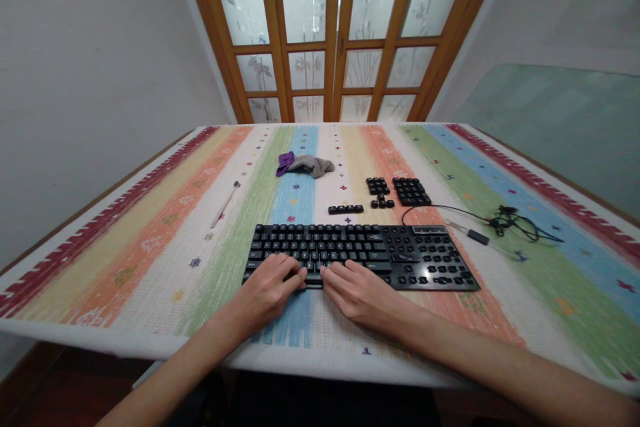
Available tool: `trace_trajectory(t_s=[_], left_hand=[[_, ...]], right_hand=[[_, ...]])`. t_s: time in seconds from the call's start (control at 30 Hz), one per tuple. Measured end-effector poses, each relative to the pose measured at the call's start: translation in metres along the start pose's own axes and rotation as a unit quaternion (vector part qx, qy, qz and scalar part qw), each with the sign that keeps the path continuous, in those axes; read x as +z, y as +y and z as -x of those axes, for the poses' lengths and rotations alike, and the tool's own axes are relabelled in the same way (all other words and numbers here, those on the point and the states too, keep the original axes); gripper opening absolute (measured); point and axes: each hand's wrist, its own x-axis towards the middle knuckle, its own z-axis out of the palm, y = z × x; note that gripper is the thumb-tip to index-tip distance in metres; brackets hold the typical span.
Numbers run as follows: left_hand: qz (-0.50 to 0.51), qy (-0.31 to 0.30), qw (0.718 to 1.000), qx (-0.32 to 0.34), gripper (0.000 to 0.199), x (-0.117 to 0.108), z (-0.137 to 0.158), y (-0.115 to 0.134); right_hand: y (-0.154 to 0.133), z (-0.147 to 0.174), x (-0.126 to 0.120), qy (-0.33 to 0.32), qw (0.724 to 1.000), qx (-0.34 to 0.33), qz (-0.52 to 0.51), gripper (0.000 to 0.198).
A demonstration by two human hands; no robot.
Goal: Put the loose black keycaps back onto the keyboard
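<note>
A black keyboard (320, 247) lies flat before me, its main block filled with keycaps. Its right-hand section (440, 263) shows bare switches where keycaps are off. My left hand (275, 283) rests at the near edge, fingers bent and thumb close to the index finger at the left part of the space bar (314, 277). On the bar's right part, my right hand (355, 287) has its fingers curled together. The fingers partly hide the bar, so whether it is seated cannot be seen.
Behind the keyboard lie removed keycaps in groups: a short row (345, 209), a small block (377, 185), arrow keys (382, 202) and a number-pad block (411, 191). A grey and purple cloth (310, 165), a thin brush (226, 203), a keycap puller (477, 236) and coiled cable (515, 223) lie around.
</note>
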Motion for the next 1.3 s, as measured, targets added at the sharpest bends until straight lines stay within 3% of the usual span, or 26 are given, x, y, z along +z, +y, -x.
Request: trace_trajectory(t_s=[0.2, 0.67, 0.87, 1.1, 1.3], left_hand=[[0.007, 0.037, 0.999, -0.014, 0.011, 0.003, -0.001, 0.002], [-0.01, -0.006, 1.0, 0.029, 0.015, -0.005, -0.011, -0.005], [-0.054, -0.02, 0.996, 0.061, 0.019, -0.002, -0.011, -0.004], [-0.038, 0.009, 0.998, 0.051, 0.02, -0.004, -0.011, 0.002], [0.017, 0.039, 0.999, -0.008, 0.01, 0.0, -0.007, 0.001]], right_hand=[[0.0, 0.004, 0.008, 0.027, 0.999, 0.011, -0.019, 0.024], [0.01, 0.013, 0.011, 0.047, 0.992, 0.069, -0.089, 0.026], [0.01, 0.009, 0.009, 0.061, 0.994, 0.049, -0.071, 0.022], [0.006, 0.002, 0.004, 0.012, 1.0, 0.014, -0.006, 0.023], [0.007, -0.002, 0.003, -0.03, 0.999, 0.014, -0.038, 0.021]])
